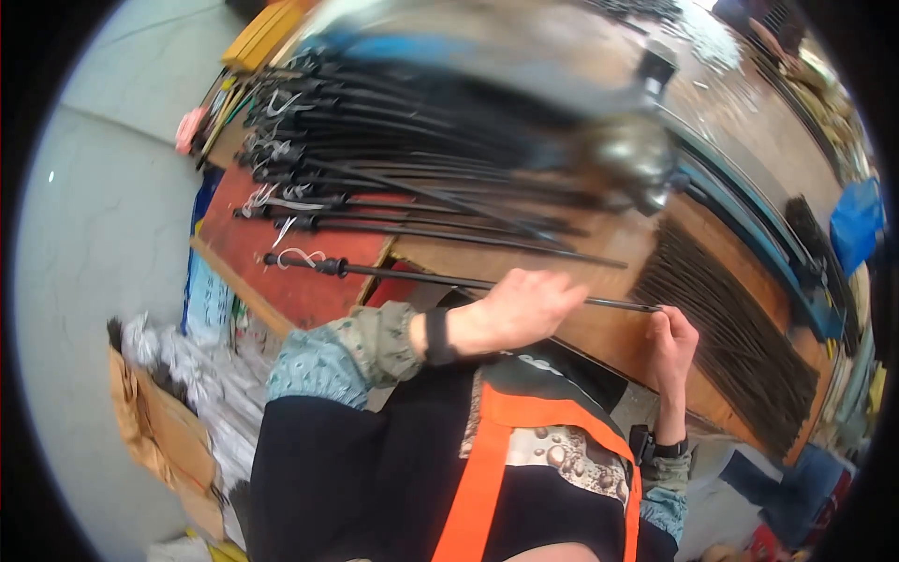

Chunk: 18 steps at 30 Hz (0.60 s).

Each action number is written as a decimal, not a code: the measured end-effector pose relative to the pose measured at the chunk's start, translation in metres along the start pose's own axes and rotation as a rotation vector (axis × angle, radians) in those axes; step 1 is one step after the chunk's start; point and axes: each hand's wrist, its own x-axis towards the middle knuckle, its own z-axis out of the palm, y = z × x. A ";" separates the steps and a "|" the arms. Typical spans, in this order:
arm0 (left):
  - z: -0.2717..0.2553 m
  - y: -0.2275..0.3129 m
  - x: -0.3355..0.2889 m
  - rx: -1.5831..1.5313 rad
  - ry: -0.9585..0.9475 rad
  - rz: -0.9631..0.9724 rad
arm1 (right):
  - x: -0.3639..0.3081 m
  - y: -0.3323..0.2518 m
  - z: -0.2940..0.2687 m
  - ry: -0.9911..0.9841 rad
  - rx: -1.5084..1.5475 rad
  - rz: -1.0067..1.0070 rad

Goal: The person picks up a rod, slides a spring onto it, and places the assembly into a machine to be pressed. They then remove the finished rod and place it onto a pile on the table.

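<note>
Orange strap [479, 478] nearest; over the table [613, 330], right hand [672, 339] pinches the tip of the rod [421, 276]; left hand [526, 304] lies across it, closure hidden. I fear a slack pinch dropping it, or its white tie [302, 254] snagging neighbouring rods [449, 231].

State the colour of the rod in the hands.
The rod is black; it shows best in the head view.

Near rod [421, 276]: ran left to right.
Rod pile [361, 140]: lay on its far side.
Thin rods [730, 337]: lay right.
</note>
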 end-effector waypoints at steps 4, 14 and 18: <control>-0.016 0.007 0.016 0.005 -0.067 0.073 | -0.003 0.004 -0.006 0.108 -0.011 -0.149; -0.074 0.026 0.086 -0.146 -0.678 0.012 | -0.010 0.007 -0.020 0.267 -0.542 -1.028; -0.060 0.029 0.116 -0.086 -0.696 0.140 | -0.015 -0.010 -0.024 0.239 -0.599 -0.909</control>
